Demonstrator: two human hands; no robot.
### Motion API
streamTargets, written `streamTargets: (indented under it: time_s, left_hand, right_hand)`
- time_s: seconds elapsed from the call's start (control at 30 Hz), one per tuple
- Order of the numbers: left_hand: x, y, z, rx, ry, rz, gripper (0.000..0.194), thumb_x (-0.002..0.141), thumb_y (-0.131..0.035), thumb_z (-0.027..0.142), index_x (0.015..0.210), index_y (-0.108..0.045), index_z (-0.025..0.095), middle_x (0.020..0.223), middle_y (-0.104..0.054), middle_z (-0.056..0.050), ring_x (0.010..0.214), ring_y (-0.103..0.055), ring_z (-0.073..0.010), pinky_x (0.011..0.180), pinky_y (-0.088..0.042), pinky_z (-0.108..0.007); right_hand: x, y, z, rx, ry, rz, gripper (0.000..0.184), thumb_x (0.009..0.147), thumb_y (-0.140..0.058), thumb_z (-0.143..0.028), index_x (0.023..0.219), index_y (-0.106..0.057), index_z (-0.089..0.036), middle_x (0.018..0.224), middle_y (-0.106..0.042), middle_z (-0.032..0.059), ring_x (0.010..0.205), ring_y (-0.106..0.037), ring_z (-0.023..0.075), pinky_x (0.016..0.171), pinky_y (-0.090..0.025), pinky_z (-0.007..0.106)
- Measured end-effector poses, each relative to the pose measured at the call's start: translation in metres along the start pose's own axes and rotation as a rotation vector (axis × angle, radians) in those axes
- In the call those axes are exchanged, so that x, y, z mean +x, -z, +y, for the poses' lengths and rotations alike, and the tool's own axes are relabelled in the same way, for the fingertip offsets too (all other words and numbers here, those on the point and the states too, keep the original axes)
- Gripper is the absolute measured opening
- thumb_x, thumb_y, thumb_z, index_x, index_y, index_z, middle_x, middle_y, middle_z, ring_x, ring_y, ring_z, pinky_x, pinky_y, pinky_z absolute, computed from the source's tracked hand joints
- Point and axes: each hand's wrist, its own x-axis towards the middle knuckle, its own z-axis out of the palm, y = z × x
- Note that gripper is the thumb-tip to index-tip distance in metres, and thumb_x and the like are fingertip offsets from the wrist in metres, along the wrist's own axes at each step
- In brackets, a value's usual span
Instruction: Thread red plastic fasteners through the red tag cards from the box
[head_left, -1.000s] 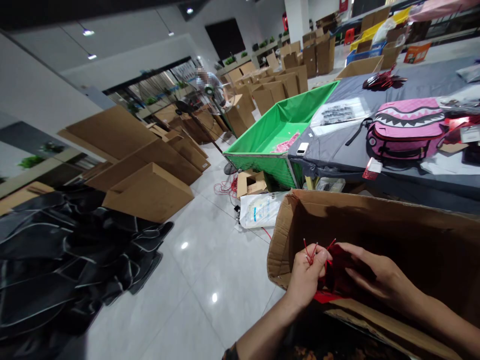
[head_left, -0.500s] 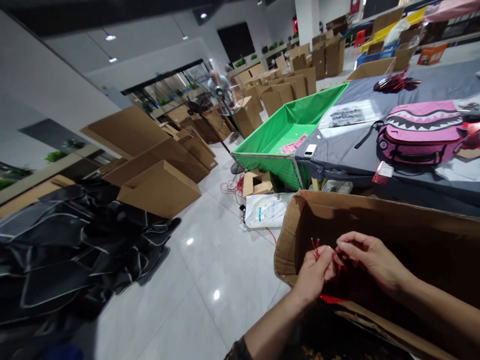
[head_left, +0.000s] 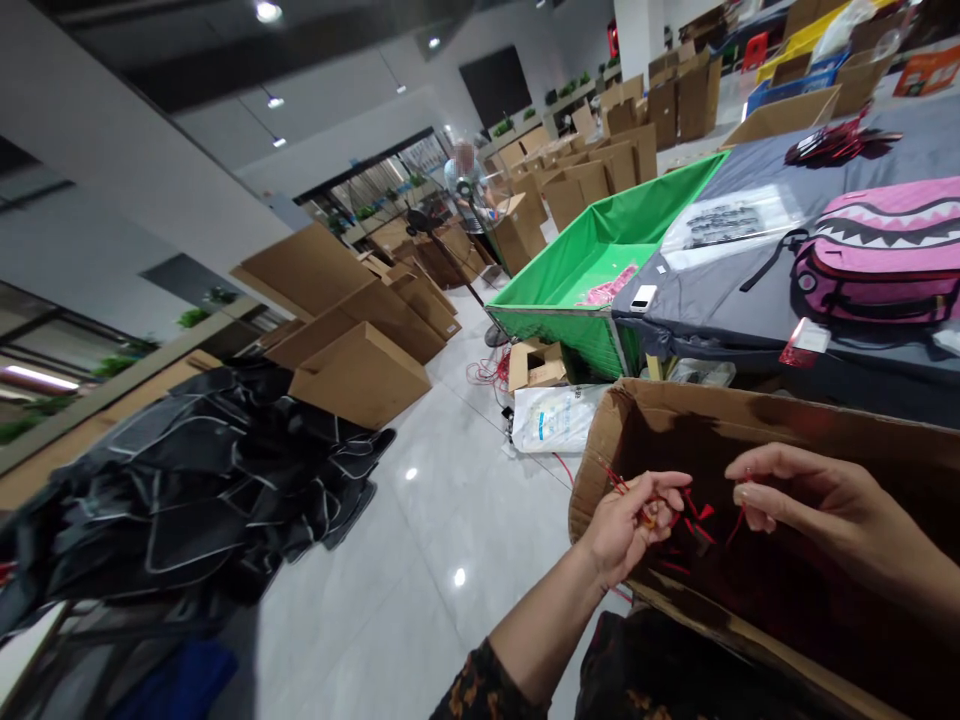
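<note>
My left hand is closed round several thin red cords, their ends sticking up past the thumb. Between the thumb and forefinger of my right hand is a single red cord, which hangs down from the pinch. A small red piece dangles near the left fingertips. Both hands are above the opening of a large cardboard box, a little apart from each other. Dark shadow hides most of what lies inside the box.
A pink backpack and a white phone-like object lie on the grey-covered table. Beyond stands a green bin. Black bags are heaped at left beside cardboard boxes. A person works behind a fan.
My hands, close together before, are now apart, the right one drawn away to the right with a cord. The view has swung slightly left.
</note>
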Motion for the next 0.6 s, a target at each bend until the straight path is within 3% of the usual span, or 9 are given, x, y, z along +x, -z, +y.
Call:
streamTargets:
  time_s: [0.17, 0.27, 0.47, 0.6]
  left_hand:
    - [0.001, -0.002, 0.002, -0.045, 0.024, -0.059, 0.048, 0.073, -0.080, 0.046, 0.103, -0.077, 0.008, 0.077, -0.054, -0.005, 0.059, -0.031, -0.0063, 0.052, -0.022, -0.023]
    - [0.000, -0.004, 0.002, -0.032, 0.044, -0.092, 0.050, 0.070, -0.082, 0.045, 0.103, -0.076, 0.008, 0.075, -0.055, -0.004, 0.057, -0.034, -0.0055, 0.052, -0.021, -0.022]
    - [-0.002, -0.013, 0.003, 0.050, 0.199, -0.143, 0.041, 0.055, -0.090, 0.037, 0.075, -0.065, 0.011, 0.061, -0.050, 0.002, 0.051, -0.035, -0.0045, 0.050, -0.017, -0.023]
    - [-0.001, -0.019, 0.003, 0.121, 0.267, -0.122, 0.034, 0.049, -0.083, 0.027, 0.063, -0.056, 0.014, 0.054, -0.048, 0.004, 0.051, -0.038, -0.0052, 0.049, -0.015, -0.024]
  right_hand:
    - [-0.001, 0.002, 0.001, -0.012, -0.013, -0.008, 0.030, 0.086, -0.069, -0.050, 0.091, -0.068, -0.021, 0.071, -0.066, 0.0029, 0.058, -0.057, 0.0142, 0.049, -0.047, 0.023]
    - [0.002, -0.004, -0.003, -0.077, 0.040, -0.084, 0.028, 0.089, -0.066, -0.049, 0.089, -0.068, -0.021, 0.077, -0.068, 0.0027, 0.067, -0.060, 0.0147, 0.058, -0.049, 0.023]
    - [0.019, -0.029, -0.002, -0.277, 0.067, -0.269, 0.032, 0.093, -0.053, -0.047, 0.093, -0.069, -0.020, 0.085, -0.071, 0.0039, 0.076, -0.063, 0.0172, 0.070, -0.049, 0.028]
    - [0.026, -0.039, -0.001, -0.302, 0.053, -0.350, 0.030, 0.094, -0.051, -0.044, 0.094, -0.069, -0.020, 0.093, -0.072, 0.0035, 0.083, -0.064, 0.0187, 0.075, -0.048, 0.030]
